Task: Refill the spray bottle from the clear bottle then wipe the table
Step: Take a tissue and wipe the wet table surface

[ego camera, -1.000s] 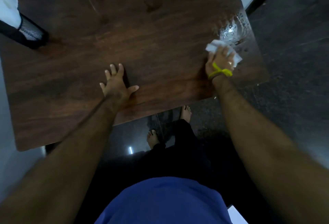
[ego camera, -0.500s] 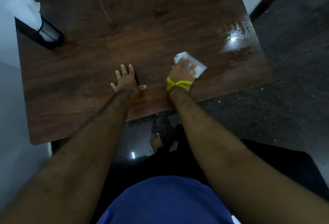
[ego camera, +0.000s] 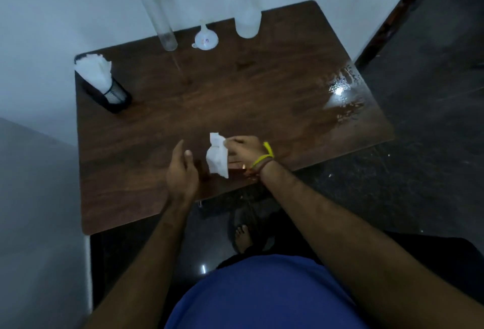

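So the right hand [ego camera: 245,149] has a white tissue [ego camera: 216,156] pinched at its top edge between the fingertips, and the tissue hangs down crumpled, lifted just above the near part of the brown wooden table [ego camera: 162,129]. There's a yellow band [ego camera: 264,157] on that wrist. The left hand [ego camera: 180,171] is just beside the tissue, palm turned toward it, fingers loose and straight, not holding anything.

At the far edge by the wall, the spray bottle [ego camera: 247,6] with its black trigger head stands upright. The small white funnel [ego camera: 206,38] sits mouth-down near it on its left, and further left is the tall clear bottle [ego camera: 158,14] with a purple cap. A black mesh holder [ego camera: 112,94] stuffed with white tissues sits at the far left corner. The right edge of the table has a shiny wet patch [ego camera: 343,95].
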